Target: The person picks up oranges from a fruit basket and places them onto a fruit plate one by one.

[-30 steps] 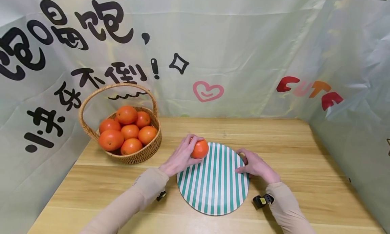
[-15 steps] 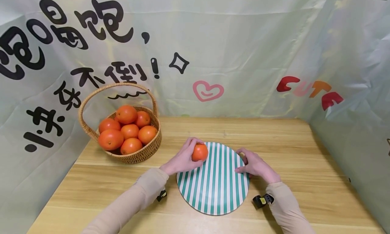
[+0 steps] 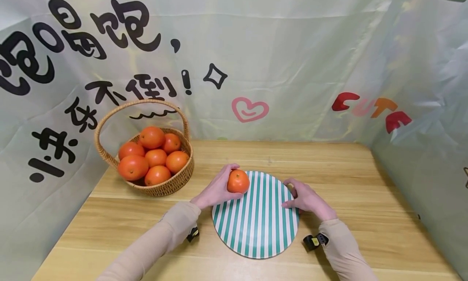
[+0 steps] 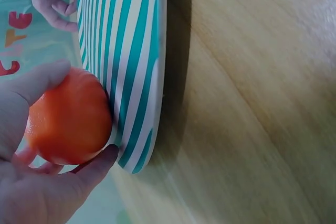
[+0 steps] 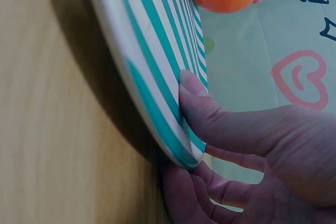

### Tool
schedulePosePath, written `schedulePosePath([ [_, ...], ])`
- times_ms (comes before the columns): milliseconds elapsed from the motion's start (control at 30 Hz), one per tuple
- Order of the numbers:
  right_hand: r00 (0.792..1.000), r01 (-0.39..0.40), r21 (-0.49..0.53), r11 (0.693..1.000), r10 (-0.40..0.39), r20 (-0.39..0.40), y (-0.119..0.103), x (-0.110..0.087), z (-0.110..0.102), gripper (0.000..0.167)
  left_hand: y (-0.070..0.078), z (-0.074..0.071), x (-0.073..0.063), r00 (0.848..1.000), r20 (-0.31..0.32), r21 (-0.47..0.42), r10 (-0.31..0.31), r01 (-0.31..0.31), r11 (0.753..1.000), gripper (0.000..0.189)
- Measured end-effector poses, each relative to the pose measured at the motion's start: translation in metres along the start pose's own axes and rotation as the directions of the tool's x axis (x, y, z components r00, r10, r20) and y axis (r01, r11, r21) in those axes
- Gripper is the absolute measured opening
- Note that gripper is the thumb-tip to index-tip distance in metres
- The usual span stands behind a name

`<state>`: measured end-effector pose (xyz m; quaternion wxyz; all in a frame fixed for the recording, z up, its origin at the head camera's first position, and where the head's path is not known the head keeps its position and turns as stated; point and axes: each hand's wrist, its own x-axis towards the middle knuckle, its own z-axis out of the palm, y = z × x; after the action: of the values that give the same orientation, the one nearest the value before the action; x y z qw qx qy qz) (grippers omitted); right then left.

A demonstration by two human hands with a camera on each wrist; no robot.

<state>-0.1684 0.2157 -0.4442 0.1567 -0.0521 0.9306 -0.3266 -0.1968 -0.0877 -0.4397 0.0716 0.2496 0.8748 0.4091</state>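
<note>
My left hand (image 3: 216, 189) holds an orange (image 3: 238, 181) over the upper left part of a round plate (image 3: 257, 228) with green and white stripes. In the left wrist view, thumb and fingers curve around the orange (image 4: 73, 116), which is right at the striped surface near the rim. A small stem spot on the fruit faces up in the head view. My right hand (image 3: 307, 199) grips the plate's right rim. The right wrist view shows its thumb (image 5: 210, 116) on the striped top and the other fingers curled beneath the edge, partly hidden.
A wicker basket (image 3: 175, 186) with a tall handle stands at the back left of the wooden table (image 3: 351, 179), filled with several oranges (image 3: 157, 158). Behind the table and along both sides hang printed cloth walls (image 3: 292, 61).
The orange has turned in my left hand, so its stem spot now shows, and has shifted slightly left. My right hand and the plate have stayed in place.
</note>
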Motion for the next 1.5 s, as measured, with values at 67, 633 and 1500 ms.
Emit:
schedulePosePath([
  [67, 1.0, -0.003, 0.0, 1.0, 0.003, 0.0, -0.0001, -0.0003, 0.0004, 0.072, -0.0003, 0.0007, -0.0002, 1.0, -0.003, 0.008, -0.007, 0.007, 1.0, 0.083],
  [633, 1.0, 0.012, 0.01, 1.0, -0.012, 0.005, 0.003, 0.0012, 0.0007, 0.071, -0.0022, 0.0019, 0.0011, 0.999, 0.005, 0.044, -0.04, 0.04, 0.998, 0.082],
  [1500, 1.0, 0.005, 0.011, 1.0, -0.006, 0.008, 0.002, 0.0006, 0.0001, 0.074, 0.0045, -0.0061, -0.0026, 0.998, 0.01, -0.023, -0.06, 0.061, 0.998, 0.1],
])
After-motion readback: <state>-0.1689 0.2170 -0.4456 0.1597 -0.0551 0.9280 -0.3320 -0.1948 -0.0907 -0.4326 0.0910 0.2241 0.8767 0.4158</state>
